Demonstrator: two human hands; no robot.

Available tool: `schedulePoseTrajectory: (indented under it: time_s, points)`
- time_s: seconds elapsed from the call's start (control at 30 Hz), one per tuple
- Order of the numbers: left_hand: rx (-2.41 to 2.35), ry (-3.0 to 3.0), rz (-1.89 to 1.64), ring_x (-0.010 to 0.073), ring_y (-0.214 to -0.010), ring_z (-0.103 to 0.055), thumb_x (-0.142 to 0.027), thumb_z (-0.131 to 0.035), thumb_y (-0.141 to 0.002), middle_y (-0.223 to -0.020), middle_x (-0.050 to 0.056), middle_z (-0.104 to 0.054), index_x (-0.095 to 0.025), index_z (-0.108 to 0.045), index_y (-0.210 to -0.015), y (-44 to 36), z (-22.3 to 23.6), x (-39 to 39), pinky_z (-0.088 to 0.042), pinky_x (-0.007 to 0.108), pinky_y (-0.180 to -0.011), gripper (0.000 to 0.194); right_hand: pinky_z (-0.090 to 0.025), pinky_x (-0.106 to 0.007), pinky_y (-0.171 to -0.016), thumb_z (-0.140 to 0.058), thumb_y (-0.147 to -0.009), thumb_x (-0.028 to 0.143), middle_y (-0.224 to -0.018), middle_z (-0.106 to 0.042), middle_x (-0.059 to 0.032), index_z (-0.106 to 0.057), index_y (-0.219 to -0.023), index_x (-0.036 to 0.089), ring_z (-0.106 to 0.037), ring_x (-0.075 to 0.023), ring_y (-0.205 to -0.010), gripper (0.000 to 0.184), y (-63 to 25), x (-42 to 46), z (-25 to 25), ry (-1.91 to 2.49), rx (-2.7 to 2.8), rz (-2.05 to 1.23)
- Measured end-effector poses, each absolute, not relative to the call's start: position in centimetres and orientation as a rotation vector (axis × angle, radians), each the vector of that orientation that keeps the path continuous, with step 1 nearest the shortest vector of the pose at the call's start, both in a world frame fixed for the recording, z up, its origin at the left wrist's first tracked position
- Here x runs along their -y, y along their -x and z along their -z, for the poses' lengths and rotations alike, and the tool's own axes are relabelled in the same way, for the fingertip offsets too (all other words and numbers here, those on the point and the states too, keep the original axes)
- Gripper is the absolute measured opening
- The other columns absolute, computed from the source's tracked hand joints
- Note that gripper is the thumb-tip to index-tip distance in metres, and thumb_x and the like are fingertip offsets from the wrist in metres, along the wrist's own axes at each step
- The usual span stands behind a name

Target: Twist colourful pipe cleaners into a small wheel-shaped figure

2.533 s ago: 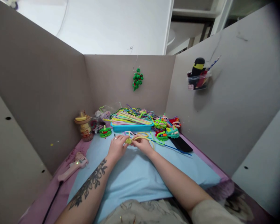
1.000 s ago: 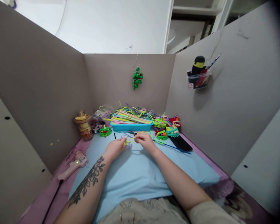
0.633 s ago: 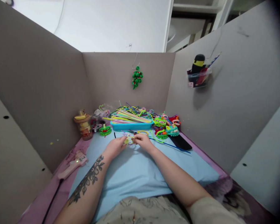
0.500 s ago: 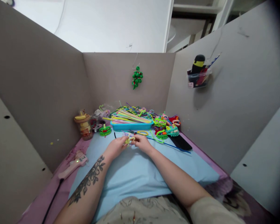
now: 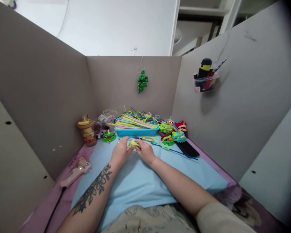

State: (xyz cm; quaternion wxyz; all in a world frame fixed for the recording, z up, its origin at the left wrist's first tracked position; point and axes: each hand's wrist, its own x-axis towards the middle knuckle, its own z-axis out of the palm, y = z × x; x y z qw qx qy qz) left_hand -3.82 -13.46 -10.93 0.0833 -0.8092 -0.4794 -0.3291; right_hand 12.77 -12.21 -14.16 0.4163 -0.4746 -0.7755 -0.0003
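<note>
Between my two hands is a small pale-yellow fuzzy piece (image 5: 133, 143), which looks like bent pipe cleaner. My left hand (image 5: 120, 151) grips it from the left, thumb and fingers closed on its edge. From the other side my right hand (image 5: 145, 150) pinches it, its fingertips partly covering it. Just beyond the hands lie scissors with yellow handles (image 5: 148, 138). A dark blue pipe cleaner (image 5: 177, 150) stretches over the blue cloth (image 5: 145, 181) to the right of my right hand.
Behind stands a blue tray (image 5: 137, 131) heaped with pipe cleaners. A green fuzzy figure (image 5: 109, 136) and a lidded cup (image 5: 87, 131) are at left, with a pink glue gun (image 5: 76, 173) nearer. Several fuzzy figures (image 5: 178, 136) and a black flat object (image 5: 187, 149) lie right.
Both hands have shifted slightly, and the left hand is turned more upright. The yellow piece has been turned, showing more of its fuzzy side. More of the scissors' handles shows.
</note>
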Motion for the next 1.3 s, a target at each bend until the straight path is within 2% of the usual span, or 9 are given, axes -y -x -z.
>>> schedulePoseTrajectory:
  time_s: [0.17,0.27,0.47,0.63,0.87,0.97,1.07,1.17,1.3]
  points:
    - [1.532,2.444,0.613,0.0226,-0.091,-0.057,-0.033,-0.048,-0.085,-0.094,0.009,-0.063,-0.019,-0.058,-0.095,3.4,10.4,14.1,-0.043,0.032,-0.078,0.020,-0.046,-0.026,-0.070,-0.051,-0.080,0.018,-0.090,-0.070,-0.0047,-0.052,-0.112,0.022,-0.065,-0.0190,-0.078,0.032,-13.1,11.9,14.3,1.212,1.918,0.027]
    - [1.555,2.480,0.456,0.0215,-0.083,-0.059,-0.030,-0.040,-0.089,-0.087,0.008,-0.065,-0.020,-0.060,-0.090,3.4,10.6,14.1,-0.042,0.029,-0.069,0.023,-0.045,-0.026,-0.069,-0.051,-0.080,0.018,-0.090,-0.070,-0.0044,-0.051,-0.112,0.021,-0.065,-0.0195,-0.079,0.032,-13.1,11.8,14.4,1.220,1.943,0.026]
    - [1.563,2.494,0.423,0.0234,-0.085,-0.061,-0.026,-0.044,-0.086,-0.088,0.010,-0.066,-0.018,-0.063,-0.090,3.9,10.3,13.9,-0.041,0.030,-0.067,0.021,-0.042,-0.025,-0.063,-0.049,-0.084,0.022,-0.086,-0.069,-0.0070,-0.052,-0.112,0.020,-0.064,-0.0204,-0.074,0.029,-13.2,11.4,14.4,1.340,1.975,0.063]
    - [1.611,2.599,0.369,0.0230,-0.083,-0.061,-0.018,-0.046,-0.080,-0.088,0.010,-0.068,-0.019,-0.066,-0.083,5.0,9.8,13.7,-0.041,0.029,-0.066,0.020,-0.039,-0.025,-0.061,-0.047,-0.082,0.016,-0.086,-0.069,-0.0067,-0.054,-0.107,0.022,-0.062,-0.0194,-0.073,0.027,-14.7,10.1,14.3,1.449,1.861,-0.007]
    - [1.467,3.251,0.464,0.0131,-0.062,-0.058,-0.021,-0.046,-0.077,-0.068,0.002,-0.067,-0.017,-0.066,-0.075,7.4,6.9,15.2,-0.040,0.021,-0.057,0.020,-0.040,-0.024,-0.062,-0.047,-0.077,0.012,-0.085,-0.067,-0.0035,-0.060,-0.094,0.022,-0.059,-0.0172,-0.072,0.024,-17.4,8.8,14.1,1.482,1.677,-0.047]
    - [1.466,3.413,0.642,0.0131,-0.064,-0.059,-0.030,-0.047,-0.079,-0.070,0.003,-0.067,-0.016,-0.065,-0.085,8.0,6.1,15.5,-0.043,0.021,-0.057,0.024,-0.044,-0.027,-0.068,-0.045,-0.076,0.012,-0.089,-0.066,-0.0031,-0.061,-0.090,0.021,-0.059,-0.0174,-0.077,0.024,-18.1,8.3,14.3,1.396,1.646,-0.061]
    - [1.600,3.142,0.914,0.0169,-0.076,-0.061,-0.035,-0.047,-0.081,-0.085,0.007,-0.069,-0.015,-0.064,-0.097,7.7,6.8,14.7,-0.048,0.027,-0.068,0.030,-0.046,-0.029,-0.075,-0.044,-0.077,0.014,-0.091,-0.066,-0.0031,-0.062,-0.091,0.020,-0.060,-0.0175,-0.082,0.024,-18.0,8.2,14.6,1.291,1.671,-0.078]
    - [1.568,2.669,1.008,0.0241,-0.101,-0.055,-0.029,-0.054,-0.079,-0.107,0.011,-0.064,-0.017,-0.063,-0.102,6.8,8.5,13.6,-0.042,0.039,-0.090,0.027,-0.046,-0.030,-0.079,-0.044,-0.077,0.012,-0.095,-0.067,-0.0050,-0.062,-0.093,0.019,-0.061,-0.0177,-0.087,0.025,-17.2,8.6,14.7,1.153,1.758,-0.094]
    - [1.315,2.608,0.952,0.0230,-0.112,-0.049,-0.018,-0.055,-0.078,-0.121,0.010,-0.056,-0.020,-0.055,-0.115,5.2,10.0,13.4,-0.037,0.041,-0.097,0.037,-0.046,-0.030,-0.079,-0.045,-0.081,0.013,-0.092,-0.067,-0.0068,-0.062,-0.095,0.019,-0.061,-0.0179,-0.086,0.023,-15.6,10.0,14.6,0.974,1.939,-0.026]
